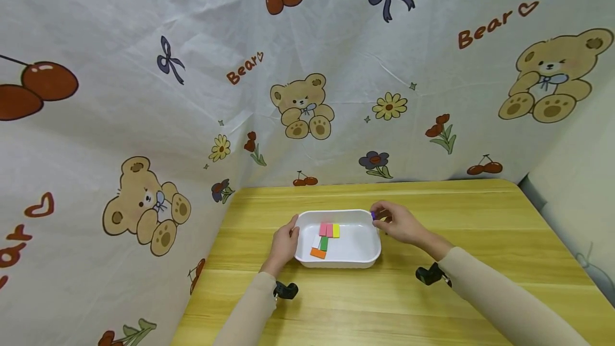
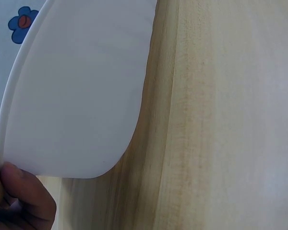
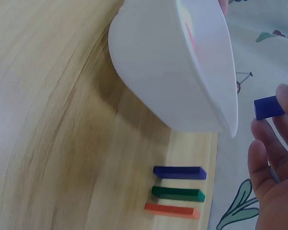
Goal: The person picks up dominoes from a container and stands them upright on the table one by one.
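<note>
My left hand [image 1: 283,244] grips the left side of a white plastic tray [image 1: 359,247], thumb and fingers at its rim in the left wrist view. Flat coloured blocks lie inside: pink ones [image 1: 326,229], a yellow [image 1: 336,230], a white [image 1: 316,242], a green [image 1: 324,244] and an orange one [image 1: 318,253]. At the tray's right far corner, my right hand [image 1: 400,223] pinches a blue-purple block [image 3: 268,108] between thumb and fingertips. In the right wrist view this block is outside the rim, raised above the table.
On the wooden table [image 1: 461,218] beside the tray lie a blue block [image 3: 180,173], a green block [image 3: 177,193] and an orange block [image 3: 173,211] in a row, hidden in the head view. A bear-printed cloth [image 1: 336,57] hangs behind and left of the table.
</note>
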Motion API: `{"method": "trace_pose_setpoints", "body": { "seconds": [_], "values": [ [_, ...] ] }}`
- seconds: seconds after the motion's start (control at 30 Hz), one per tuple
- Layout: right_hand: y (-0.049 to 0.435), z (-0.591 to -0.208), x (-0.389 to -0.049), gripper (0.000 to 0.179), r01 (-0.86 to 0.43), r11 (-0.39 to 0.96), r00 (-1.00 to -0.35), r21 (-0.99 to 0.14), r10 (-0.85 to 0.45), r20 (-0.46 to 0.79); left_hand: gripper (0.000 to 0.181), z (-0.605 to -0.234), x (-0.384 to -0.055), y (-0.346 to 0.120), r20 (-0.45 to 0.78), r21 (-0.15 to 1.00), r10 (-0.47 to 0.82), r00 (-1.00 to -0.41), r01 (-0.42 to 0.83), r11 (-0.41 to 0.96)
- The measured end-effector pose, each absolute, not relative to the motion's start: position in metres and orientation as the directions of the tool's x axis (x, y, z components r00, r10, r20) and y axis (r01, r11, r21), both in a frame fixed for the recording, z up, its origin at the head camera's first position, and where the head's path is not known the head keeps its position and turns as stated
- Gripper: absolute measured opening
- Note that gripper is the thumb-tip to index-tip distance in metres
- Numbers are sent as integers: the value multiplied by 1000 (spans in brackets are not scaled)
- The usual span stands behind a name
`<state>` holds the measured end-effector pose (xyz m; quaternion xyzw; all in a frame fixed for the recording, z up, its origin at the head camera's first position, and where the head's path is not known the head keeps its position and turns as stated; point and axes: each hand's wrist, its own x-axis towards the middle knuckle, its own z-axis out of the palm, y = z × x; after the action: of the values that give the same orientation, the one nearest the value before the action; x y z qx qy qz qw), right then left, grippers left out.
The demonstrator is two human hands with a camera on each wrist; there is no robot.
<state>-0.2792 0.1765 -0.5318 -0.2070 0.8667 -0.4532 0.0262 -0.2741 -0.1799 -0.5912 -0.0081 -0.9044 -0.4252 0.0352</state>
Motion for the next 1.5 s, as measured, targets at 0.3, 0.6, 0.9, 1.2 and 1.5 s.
{"method": "trace_pose_setpoints", "body": {
  "seconds": [0.3,0.6,0.9,1.2,1.5],
  "values": [
    [199,-539,-277,20,-318,529,-932,-787,-325,159,45,-589,-273,-180,74,776,-23,-997,42,630],
    [220,-543,-273,21,-284,550,-948,-785,-286,142,45,-587,-272,-179,85,767,-21,-996,51,640],
    [237,-553,-276,22,-250,591,-961,-766,-249,122,45,-587,-272,-179,82,762,-24,-996,47,646],
    [248,-564,-280,23,-237,621,-967,-747,-221,123,45,-588,-274,-179,85,755,-28,-996,46,654],
    [253,-581,-283,28,-174,615,-977,-769,-208,54,45,-588,-273,-178,74,759,-32,-997,35,650]
  ]
}}
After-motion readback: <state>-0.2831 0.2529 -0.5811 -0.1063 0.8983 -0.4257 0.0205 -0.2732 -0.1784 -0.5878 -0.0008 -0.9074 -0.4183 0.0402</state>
